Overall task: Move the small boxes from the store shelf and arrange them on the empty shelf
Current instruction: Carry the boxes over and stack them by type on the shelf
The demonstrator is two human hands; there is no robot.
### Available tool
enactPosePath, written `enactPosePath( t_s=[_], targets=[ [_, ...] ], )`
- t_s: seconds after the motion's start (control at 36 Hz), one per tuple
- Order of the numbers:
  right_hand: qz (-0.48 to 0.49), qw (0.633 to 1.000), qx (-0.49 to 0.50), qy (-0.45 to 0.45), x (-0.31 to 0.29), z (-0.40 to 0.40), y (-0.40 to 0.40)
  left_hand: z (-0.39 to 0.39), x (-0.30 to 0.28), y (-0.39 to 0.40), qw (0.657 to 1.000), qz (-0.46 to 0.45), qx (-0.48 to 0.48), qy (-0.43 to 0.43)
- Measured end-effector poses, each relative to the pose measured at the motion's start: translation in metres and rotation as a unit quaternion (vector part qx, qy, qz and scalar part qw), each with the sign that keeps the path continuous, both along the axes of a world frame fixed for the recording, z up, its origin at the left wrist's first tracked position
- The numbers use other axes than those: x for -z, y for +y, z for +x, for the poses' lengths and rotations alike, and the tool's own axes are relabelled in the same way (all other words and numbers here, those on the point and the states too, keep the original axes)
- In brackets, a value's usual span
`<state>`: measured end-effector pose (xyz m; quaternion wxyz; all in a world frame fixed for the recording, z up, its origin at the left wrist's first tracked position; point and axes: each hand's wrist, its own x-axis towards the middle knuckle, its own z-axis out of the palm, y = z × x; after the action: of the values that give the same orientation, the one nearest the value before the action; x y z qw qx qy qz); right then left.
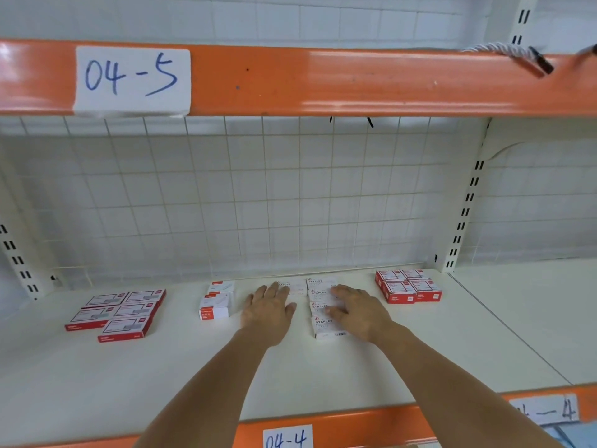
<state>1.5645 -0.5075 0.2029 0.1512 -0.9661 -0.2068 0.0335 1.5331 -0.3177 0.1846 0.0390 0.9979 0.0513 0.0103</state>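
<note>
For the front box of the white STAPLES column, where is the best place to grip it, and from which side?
Probably by its two long edges, from above and the front. The front staples box lies flat, its near end free; another box touches its far end, and the right hand rests against its right side.

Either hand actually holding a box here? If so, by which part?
Nothing is gripped. The left hand and right hand lie flat with straight fingers on the small white staple boxes, touching their tops.

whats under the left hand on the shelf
The left hand lies flat over a white staples box, whose far edge shows beyond the fingers. Whether more boxes sit beneath the palm is hidden.
</note>
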Motion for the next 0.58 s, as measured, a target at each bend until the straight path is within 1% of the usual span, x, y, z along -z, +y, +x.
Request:
enactPosePath(
  t_s=[0.14, 0.31, 0.44, 0.58],
  targets=[
    [0.006, 1.000, 0.002, 0.001, 0.004, -0.009, -0.001, -0.003, -0.001, -0.005, 1.000, -0.012, 0.003, -0.023],
    [-0.013, 0.999, 0.038, -0.023, 0.004, -0.020, -0.007, -0.004, -0.004, -0.019, 0.998, -0.005, 0.051, -0.026],
    [-0.016, 0.996, 0.077, -0.032, 0.001, -0.028, -0.037, -0.005, -0.016, -0.039, 0.995, 0.002, 0.091, -0.038],
    [-0.023, 0.989, 0.120, -0.082, -0.001, -0.040, -0.082, -0.013, -0.023, -0.072, 0.989, 0.001, 0.140, -0.043]
  ],
)
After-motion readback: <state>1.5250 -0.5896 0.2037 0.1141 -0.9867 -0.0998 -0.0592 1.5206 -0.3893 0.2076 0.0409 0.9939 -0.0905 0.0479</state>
